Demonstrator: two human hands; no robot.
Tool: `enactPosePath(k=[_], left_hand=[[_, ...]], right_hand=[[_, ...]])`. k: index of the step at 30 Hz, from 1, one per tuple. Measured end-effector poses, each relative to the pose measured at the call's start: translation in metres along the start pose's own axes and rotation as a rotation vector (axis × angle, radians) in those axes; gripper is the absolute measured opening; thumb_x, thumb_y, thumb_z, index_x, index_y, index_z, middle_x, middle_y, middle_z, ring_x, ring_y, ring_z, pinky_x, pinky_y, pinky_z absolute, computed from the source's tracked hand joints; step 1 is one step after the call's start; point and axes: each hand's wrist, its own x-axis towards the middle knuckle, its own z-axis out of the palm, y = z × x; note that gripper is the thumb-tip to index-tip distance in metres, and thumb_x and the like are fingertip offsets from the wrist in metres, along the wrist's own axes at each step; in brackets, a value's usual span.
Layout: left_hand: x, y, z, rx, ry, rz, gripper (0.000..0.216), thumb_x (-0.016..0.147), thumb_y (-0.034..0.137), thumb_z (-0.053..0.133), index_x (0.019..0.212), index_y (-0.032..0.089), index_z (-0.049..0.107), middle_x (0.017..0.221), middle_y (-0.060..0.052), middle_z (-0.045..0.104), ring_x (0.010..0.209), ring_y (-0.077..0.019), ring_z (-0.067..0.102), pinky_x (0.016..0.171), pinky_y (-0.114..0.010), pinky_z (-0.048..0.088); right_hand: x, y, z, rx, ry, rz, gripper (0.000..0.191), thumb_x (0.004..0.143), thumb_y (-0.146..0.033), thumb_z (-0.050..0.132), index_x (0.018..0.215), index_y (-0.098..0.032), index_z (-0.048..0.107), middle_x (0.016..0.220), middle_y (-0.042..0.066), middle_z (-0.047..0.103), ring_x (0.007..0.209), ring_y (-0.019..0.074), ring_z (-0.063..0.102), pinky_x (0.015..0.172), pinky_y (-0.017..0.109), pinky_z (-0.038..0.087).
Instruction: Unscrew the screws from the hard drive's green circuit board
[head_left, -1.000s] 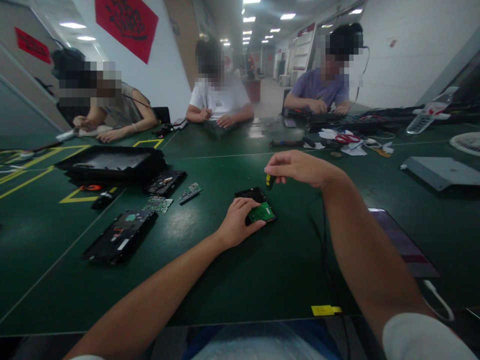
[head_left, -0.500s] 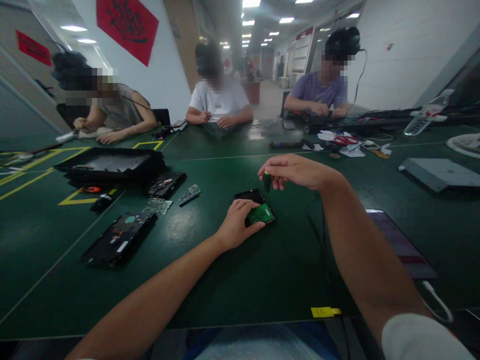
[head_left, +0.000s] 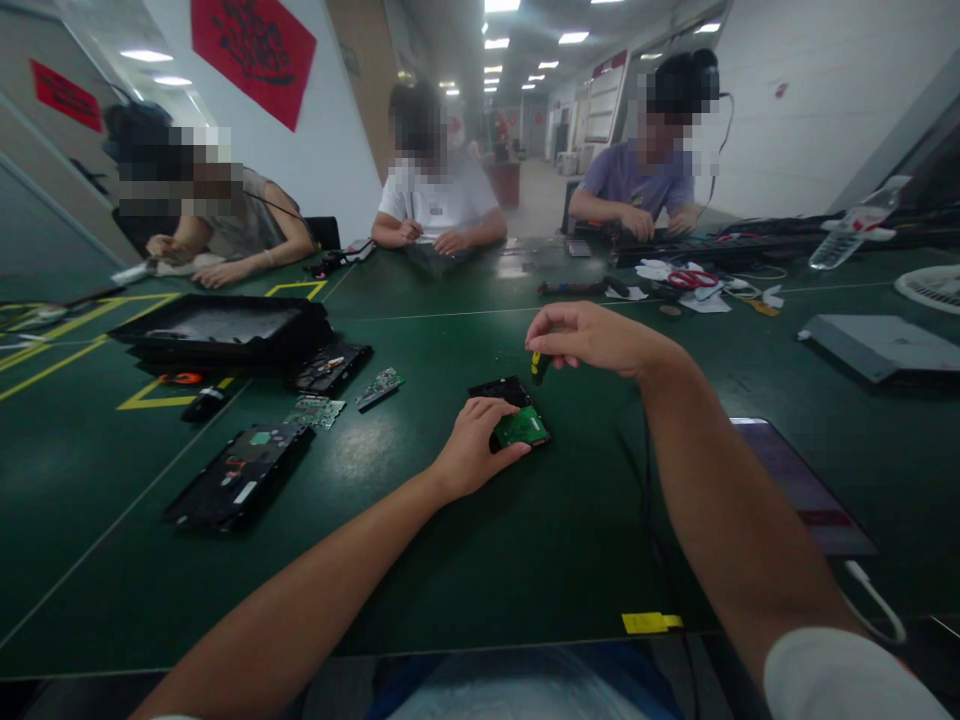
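A black hard drive (head_left: 523,428) with a green circuit board lies on the green table in front of me. My left hand (head_left: 474,445) grips it from the left, fingers over the top and thumb along the near edge. Above its right far corner, my right hand (head_left: 574,340) holds a screwdriver (head_left: 539,366) with a dark and yellow handle between bent fingers. I cannot make out the screwdriver's tip or whether it touches the drive. Left of the drive lie a small circuit board (head_left: 380,388) and another board (head_left: 316,411).
Black drive casings (head_left: 238,475) and a large black tray (head_left: 225,330) stand on the left. At right are a phone or tablet (head_left: 802,490) with a white cable, a grey metal box (head_left: 885,345) and a plastic bottle (head_left: 859,225). Across the table sit several people.
The screwdriver has turned in my right hand, and more yellow shows on its handle. That hand's fingers have shifted slightly. My left hand and the hard drive stay put.
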Motion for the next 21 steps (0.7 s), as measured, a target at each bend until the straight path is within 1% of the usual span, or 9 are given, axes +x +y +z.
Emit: enactPosePath(k=[2,4,7,9,12,17,21], left_hand=[[0.0,-0.0001,0.0001,0.003,0.0,-0.003,0.051,0.089,0.044,0.077,0.133,0.025,0.061,0.132,-0.01,0.065,0.127,-0.0314,0.055,0.11,-0.054,0.047],[-0.0002,-0.0006,0.0006,0.007,0.005,-0.002,0.052,0.089,0.044,0.078,0.134,0.025,0.061,0.132,-0.01,0.065,0.127,-0.0311,0.055,0.11,-0.053,0.047],[-0.0005,-0.0012,0.0011,0.011,0.003,-0.005,0.054,0.089,0.045,0.077,0.135,0.024,0.06,0.133,-0.011,0.065,0.128,-0.0311,0.054,0.11,-0.053,0.047],[-0.0004,-0.0012,0.0013,0.007,-0.001,-0.006,0.054,0.089,0.046,0.077,0.136,0.024,0.059,0.133,-0.011,0.065,0.128,-0.0314,0.054,0.11,-0.054,0.047],[0.0001,-0.0011,0.0013,0.004,0.006,-0.007,0.054,0.088,0.046,0.078,0.135,0.025,0.06,0.132,-0.01,0.066,0.128,-0.0319,0.055,0.11,-0.055,0.046],[0.0017,-0.0003,0.0004,-0.004,0.007,-0.008,0.056,0.086,0.043,0.08,0.135,0.025,0.059,0.132,-0.009,0.066,0.127,-0.0317,0.056,0.109,-0.054,0.047],[0.0034,0.0021,-0.0015,-0.005,0.0,-0.017,0.056,0.086,0.041,0.08,0.135,0.023,0.059,0.131,-0.01,0.066,0.126,-0.0313,0.056,0.109,-0.053,0.047]], right_hand=[[-0.0002,-0.0008,0.0012,0.016,-0.022,-0.019,0.018,0.094,-0.035,0.068,0.097,-0.019,0.072,0.094,0.004,0.073,0.061,0.0089,0.056,0.05,0.022,0.04],[-0.0005,-0.0009,0.0017,0.018,-0.041,-0.039,0.023,0.097,-0.039,0.065,0.098,-0.018,0.074,0.094,0.004,0.073,0.061,0.0085,0.055,0.051,0.022,0.04],[-0.0009,0.0006,0.0009,0.051,-0.062,-0.046,0.026,0.099,-0.04,0.062,0.102,-0.018,0.074,0.091,0.004,0.072,0.065,0.0102,0.06,0.056,0.022,0.045],[-0.0011,0.0019,-0.0005,0.099,-0.084,-0.031,0.024,0.099,-0.037,0.062,0.106,-0.017,0.074,0.096,0.005,0.073,0.069,0.0111,0.063,0.06,0.022,0.05],[-0.0014,0.0028,-0.0026,0.132,-0.107,-0.011,0.021,0.098,-0.034,0.063,0.108,-0.018,0.074,0.101,0.007,0.074,0.07,0.0115,0.065,0.062,0.023,0.052],[-0.0016,0.0013,-0.0035,0.12,-0.104,-0.012,0.02,0.098,-0.034,0.065,0.107,-0.018,0.074,0.094,0.005,0.074,0.069,0.0122,0.064,0.061,0.024,0.052],[-0.0017,0.0007,-0.004,0.059,-0.084,-0.046,0.022,0.095,-0.037,0.069,0.107,-0.019,0.074,0.092,0.004,0.072,0.069,0.0123,0.062,0.057,0.023,0.047]])
